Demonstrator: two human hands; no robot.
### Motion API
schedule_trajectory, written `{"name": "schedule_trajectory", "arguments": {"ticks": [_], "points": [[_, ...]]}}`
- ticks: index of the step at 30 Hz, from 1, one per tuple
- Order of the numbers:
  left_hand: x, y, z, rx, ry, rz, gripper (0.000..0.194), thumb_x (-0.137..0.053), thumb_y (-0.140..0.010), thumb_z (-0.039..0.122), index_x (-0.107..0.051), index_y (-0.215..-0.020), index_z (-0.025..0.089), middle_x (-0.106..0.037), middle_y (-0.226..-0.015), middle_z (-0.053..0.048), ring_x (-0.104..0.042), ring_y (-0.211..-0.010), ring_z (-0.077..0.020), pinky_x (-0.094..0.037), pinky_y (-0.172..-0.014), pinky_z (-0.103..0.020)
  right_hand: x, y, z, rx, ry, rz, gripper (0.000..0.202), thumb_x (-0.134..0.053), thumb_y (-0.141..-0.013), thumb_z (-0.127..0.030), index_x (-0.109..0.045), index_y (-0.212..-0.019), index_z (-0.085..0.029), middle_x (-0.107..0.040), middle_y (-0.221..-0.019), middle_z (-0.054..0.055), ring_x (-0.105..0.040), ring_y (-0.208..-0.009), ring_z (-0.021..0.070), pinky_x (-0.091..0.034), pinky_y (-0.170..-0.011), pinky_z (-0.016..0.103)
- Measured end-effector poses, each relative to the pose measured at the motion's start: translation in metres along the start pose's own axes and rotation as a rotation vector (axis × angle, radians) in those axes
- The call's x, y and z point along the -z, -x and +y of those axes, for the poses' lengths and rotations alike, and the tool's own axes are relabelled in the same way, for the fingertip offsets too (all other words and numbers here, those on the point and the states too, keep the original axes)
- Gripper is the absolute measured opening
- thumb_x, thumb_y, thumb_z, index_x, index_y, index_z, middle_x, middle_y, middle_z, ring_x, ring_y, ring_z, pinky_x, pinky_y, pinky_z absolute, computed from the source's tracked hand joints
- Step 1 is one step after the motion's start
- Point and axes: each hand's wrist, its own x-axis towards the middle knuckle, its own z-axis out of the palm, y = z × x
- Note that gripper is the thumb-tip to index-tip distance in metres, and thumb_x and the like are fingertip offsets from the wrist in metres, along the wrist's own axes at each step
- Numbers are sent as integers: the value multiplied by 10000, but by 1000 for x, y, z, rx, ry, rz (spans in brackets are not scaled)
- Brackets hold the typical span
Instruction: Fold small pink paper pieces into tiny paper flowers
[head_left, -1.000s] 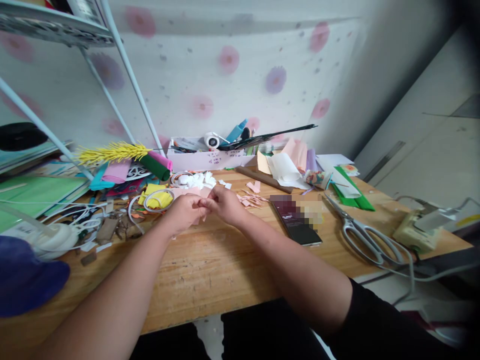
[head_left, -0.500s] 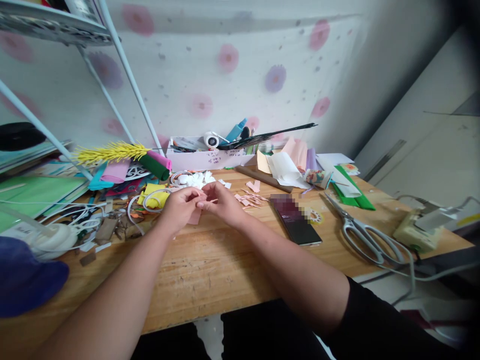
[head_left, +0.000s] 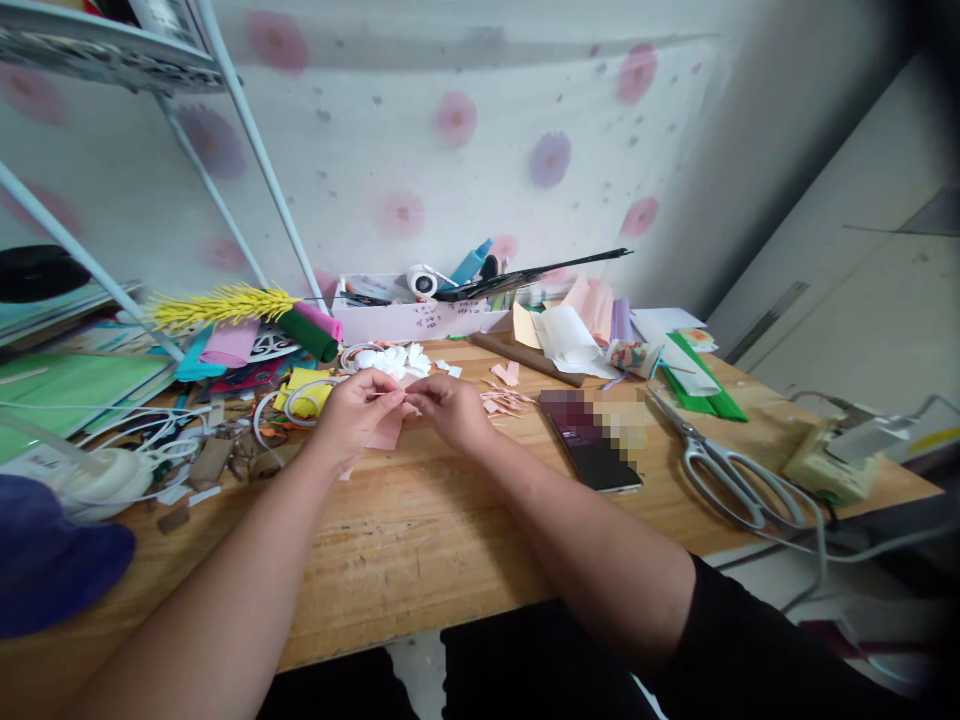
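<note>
Both hands meet fingertip to fingertip above the wooden table. My left hand [head_left: 358,415] pinches a small piece of pink paper, and my right hand [head_left: 452,408] pinches the same piece from the other side. Much of that piece is covered by the fingers. Flat pink paper [head_left: 386,429] shows below and between the hands. Right of them lies a pile of pink strips [head_left: 507,402], with a small pink piece [head_left: 506,374] behind it. White petal-like pieces [head_left: 401,362] sit just beyond my fingers.
A phone [head_left: 592,445] and large scissors [head_left: 724,470] lie to the right, near a power strip [head_left: 832,460]. Cables [head_left: 161,430] and scraps crowd the left. Behind stand a white box [head_left: 405,322] and a brown roll [head_left: 525,357].
My fingertips have drawn slightly apart and flattened, my right hand shifting a little right. More of the pink paper beneath now shows.
</note>
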Motion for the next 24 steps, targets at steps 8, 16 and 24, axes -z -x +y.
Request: {"name": "schedule_trajectory", "arguments": {"ticks": [8, 16, 24], "points": [[3, 2, 10, -268, -569, 1, 84, -526, -693, 247, -561, -679, 172, -568, -704, 0, -519, -696, -130, -404, -661, -242, -5, -3, 5, -298, -393, -147, 139, -479, -739, -274, -516, -711, -143, -499, -534, -32, -472, -475, 75, -392, -501, 200], [3, 1, 1, -26, -235, -129, 196, -505, -727, 349, -515, -797, 166, -586, -723, -2, -545, -657, -128, -421, -608, -233, 3, -1, 1, 72, 112, -43, 91, -454, -753, -193, -535, -726, -160, -529, -713, 8, -470, -684, 105, -358, -634, 216], [9, -2, -2, -70, -426, -111, 163, -487, -738, 316, -528, -695, 164, -579, -672, 10, -523, -640, -123, -396, -600, -230, 0, -1, -5, -20, 157, -40, 101, -484, -756, -233, -549, -731, -160, -545, -715, 10, -476, -667, 104, -352, -600, 208]]}}
